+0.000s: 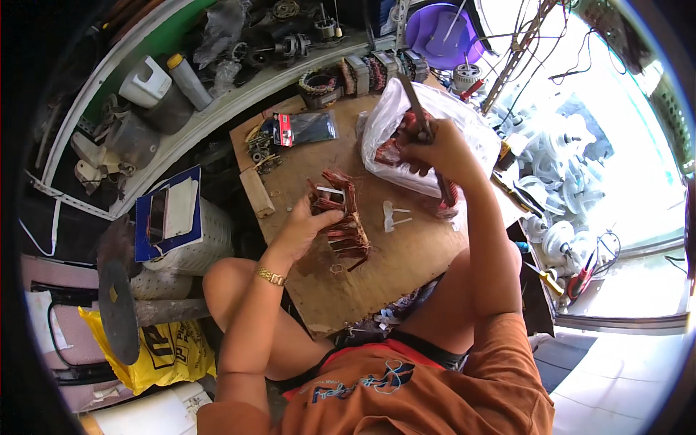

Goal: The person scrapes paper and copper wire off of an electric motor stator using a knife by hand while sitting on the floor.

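Observation:
My left hand (304, 228) is closed around a bundle of reddish-brown copper windings (348, 230), with the thumb on top; a pale strip shows among the coils. Over the right side of the board my right hand (435, 152) grips a long, dark, narrow metal tool (414, 100) that points up and away; its exact kind is unclear. Just beyond and below that hand lies an open white plastic bag (464, 116) with copper-coloured pieces inside. Small white plastic pieces (392, 216) rest on the wooden board (304, 290) between my hands.
A packet with a red label (283, 130) and a heap of small metal parts (259, 148) lie at the board's far left. Wound stators (319, 87) line the far edge. A purple basin (438, 35) stands behind; pliers (518, 194) and white plastic parts (562, 145) are at right.

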The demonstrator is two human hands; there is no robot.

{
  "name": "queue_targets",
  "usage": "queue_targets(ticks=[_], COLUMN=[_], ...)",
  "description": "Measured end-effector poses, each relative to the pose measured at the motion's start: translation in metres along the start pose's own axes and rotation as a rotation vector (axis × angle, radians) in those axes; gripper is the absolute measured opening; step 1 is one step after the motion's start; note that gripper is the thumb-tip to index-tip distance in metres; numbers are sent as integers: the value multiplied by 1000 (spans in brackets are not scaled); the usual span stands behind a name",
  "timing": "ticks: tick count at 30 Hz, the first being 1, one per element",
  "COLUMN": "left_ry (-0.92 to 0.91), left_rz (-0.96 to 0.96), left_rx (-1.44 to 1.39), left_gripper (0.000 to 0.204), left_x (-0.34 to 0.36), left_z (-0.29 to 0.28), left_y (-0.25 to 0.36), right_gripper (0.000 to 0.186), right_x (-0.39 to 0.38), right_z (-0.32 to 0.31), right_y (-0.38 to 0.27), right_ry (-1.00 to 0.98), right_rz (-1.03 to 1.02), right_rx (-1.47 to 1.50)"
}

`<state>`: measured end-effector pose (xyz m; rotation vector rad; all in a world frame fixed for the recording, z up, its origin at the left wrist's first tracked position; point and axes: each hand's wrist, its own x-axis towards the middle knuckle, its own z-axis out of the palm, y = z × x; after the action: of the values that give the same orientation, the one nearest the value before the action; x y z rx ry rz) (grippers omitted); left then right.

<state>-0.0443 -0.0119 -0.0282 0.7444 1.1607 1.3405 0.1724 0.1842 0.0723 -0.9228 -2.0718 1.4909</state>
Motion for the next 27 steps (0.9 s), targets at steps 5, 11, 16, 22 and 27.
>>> queue_targets(ticks=[5,11,16,22,27], left_ry=[-77,42,61,-11,151], left_rz=[27,139,330,208,251], left_rx=[-72,-1,101,-449,-425], left_gripper=[42,46,37,24,26], left_x=[4,3,8,12,21], left_z=[8,14,27,30,-6], left_y=[1,4,7,14,10], right_gripper=[23,38,41,24,21], right_x=[33,17,-24,-22,-24], right_z=[-45,-23,72,63,45], right_y=[28,25,19,14,5], right_ry=[341,560,118,41,56], right_rz=[-127,-322,-272,-134,-182], right_rx=[-535,-653,-174,88,20])
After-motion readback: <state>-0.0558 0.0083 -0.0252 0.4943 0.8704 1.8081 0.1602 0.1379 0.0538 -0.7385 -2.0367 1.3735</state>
